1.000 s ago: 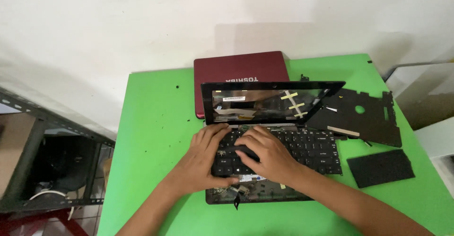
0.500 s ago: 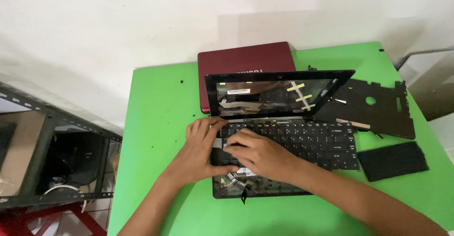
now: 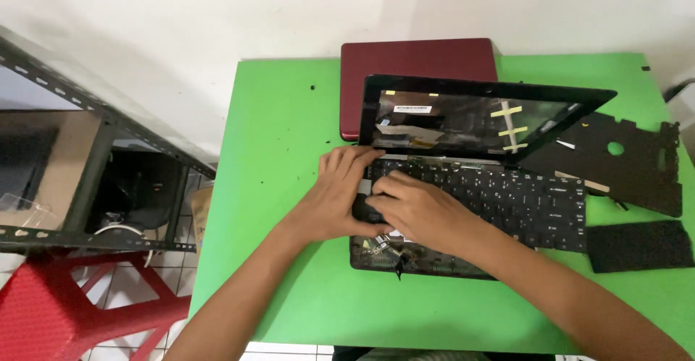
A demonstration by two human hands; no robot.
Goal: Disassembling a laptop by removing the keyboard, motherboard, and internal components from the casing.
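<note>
Pressing down at the left end of the loose black keyboard, both hands meet over the opened laptop base near the middle of the green counter. Left hand lies flat, fingers spread on the corner; right hand curls over the edge, though I cannot tell if it grips. Keyboard's long axis runs 9 to 3 o'clock, extending rightward from the hands. Red laptop sits at 12 o'clock; black panel at 3.
</note>
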